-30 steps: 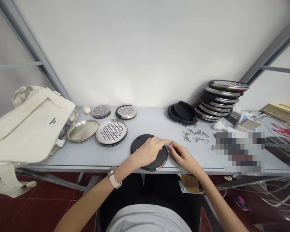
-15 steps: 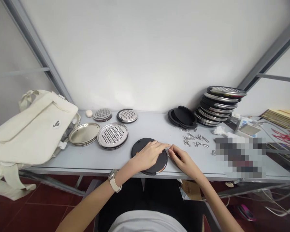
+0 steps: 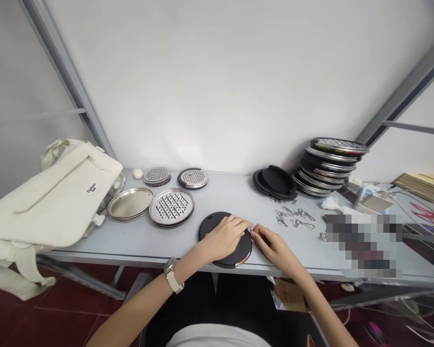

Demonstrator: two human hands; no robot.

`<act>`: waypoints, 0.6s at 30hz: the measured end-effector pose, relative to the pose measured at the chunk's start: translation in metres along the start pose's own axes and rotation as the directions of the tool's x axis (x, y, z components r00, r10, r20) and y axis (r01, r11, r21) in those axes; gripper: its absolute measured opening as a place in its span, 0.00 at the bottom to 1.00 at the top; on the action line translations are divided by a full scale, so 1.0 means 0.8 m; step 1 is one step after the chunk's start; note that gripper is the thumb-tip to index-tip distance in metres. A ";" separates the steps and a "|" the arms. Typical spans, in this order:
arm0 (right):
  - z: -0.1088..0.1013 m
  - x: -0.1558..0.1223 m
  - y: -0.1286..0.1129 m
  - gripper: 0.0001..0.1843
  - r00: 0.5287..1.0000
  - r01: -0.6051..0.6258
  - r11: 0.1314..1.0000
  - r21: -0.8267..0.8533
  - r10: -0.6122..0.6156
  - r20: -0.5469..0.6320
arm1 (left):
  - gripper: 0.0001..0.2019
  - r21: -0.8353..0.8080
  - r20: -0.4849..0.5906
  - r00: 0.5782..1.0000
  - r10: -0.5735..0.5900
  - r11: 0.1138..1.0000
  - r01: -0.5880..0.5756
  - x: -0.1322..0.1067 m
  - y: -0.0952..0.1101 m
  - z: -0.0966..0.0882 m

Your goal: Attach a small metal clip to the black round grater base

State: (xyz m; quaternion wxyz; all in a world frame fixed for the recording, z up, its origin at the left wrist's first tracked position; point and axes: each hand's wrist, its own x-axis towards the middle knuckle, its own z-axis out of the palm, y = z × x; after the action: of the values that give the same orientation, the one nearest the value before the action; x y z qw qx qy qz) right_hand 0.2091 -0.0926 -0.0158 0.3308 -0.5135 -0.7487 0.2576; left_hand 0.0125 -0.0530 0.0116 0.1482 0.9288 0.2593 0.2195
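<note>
A black round disc (image 3: 214,222) with an orange-brown strip on its lower rim lies near the table's front edge. My left hand (image 3: 228,235) rests across it, fingers together and bent toward its right edge; the thumb is hidden. Beside that edge, my right hand (image 3: 273,246) is closed in a pinch on a small metal clip (image 3: 250,235), which touches the disc or lies very near it. Several similar loose wire clips (image 3: 287,212) are scattered behind my right hand. To the left are a round metal grater plate (image 3: 171,206) and shallow metal discs (image 3: 130,202) in a pile.
Black round trays (image 3: 275,182) lie at the back, near a tall stack of round graters (image 3: 325,168). Two smaller graters (image 3: 193,178) (image 3: 157,175) stand along the wall. A cream bag (image 3: 68,193) covers the left end. Papers (image 3: 425,188) and cables occupy the right.
The view has tilted slightly, so everything sits a little lower. My left fingertips have bent down toward the disc's edge, and the clip in my right fingers shows more clearly.
</note>
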 end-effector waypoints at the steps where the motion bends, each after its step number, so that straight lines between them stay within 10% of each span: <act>1: 0.000 0.000 0.000 0.14 1.000 0.000 1.000 0.000 0.000 -0.004 | 0.16 -0.002 0.000 1.000 0.002 1.000 -0.002 0.000 0.000 0.000; 18: 0.004 0.001 0.008 0.13 1.000 0.017 1.000 -0.003 -0.017 -0.018 | 0.16 -0.001 0.000 1.000 -0.004 1.000 0.004 0.001 0.006 -0.006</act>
State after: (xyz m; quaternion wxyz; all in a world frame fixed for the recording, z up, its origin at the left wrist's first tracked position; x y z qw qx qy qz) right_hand 0.2106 -0.0900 -0.0223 0.3391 -0.5101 -0.7503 0.2488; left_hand 0.0126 -0.0557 0.0175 0.1488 0.9282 0.2611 0.2193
